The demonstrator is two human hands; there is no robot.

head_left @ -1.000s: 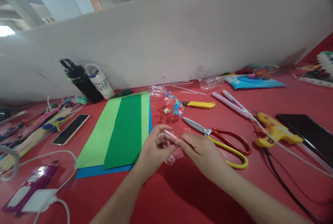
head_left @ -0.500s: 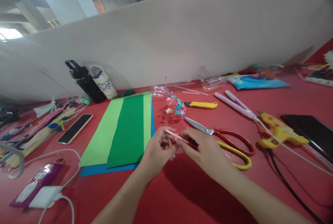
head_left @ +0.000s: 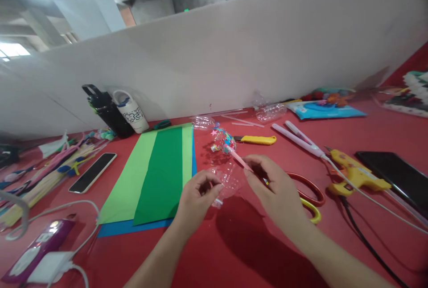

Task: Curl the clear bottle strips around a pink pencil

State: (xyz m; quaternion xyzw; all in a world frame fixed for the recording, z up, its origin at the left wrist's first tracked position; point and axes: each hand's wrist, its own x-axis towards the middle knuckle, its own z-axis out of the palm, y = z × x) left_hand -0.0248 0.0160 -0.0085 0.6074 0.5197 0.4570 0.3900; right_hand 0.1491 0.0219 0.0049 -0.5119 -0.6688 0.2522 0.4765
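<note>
My left hand [head_left: 197, 199] pinches a clear plastic bottle piece [head_left: 226, 181] just above the red table [head_left: 261, 252]. My right hand [head_left: 276, 190] is closed on a thin pink stick [head_left: 239, 159], which points up and to the left, away from the clear piece. Just beyond the stick's tip lies a small clear ornament covered in coloured stars [head_left: 223, 141]. The red-and-yellow scissors [head_left: 309, 196] lie partly under my right hand.
Green paper sheets on a blue one [head_left: 157, 172] lie left of my hands. A yellow utility knife [head_left: 257, 140], a yellow glue gun [head_left: 354, 173] with cable, a pink hair iron [head_left: 297, 138], phones [head_left: 92, 172], bottles [head_left: 117, 112] and a white partition [head_left: 234, 56] surround the spot.
My hands have drawn apart: the right hand has pulled the pink stick up and to the right, out from between my left fingers. The clear plastic piece stays in my left hand.
</note>
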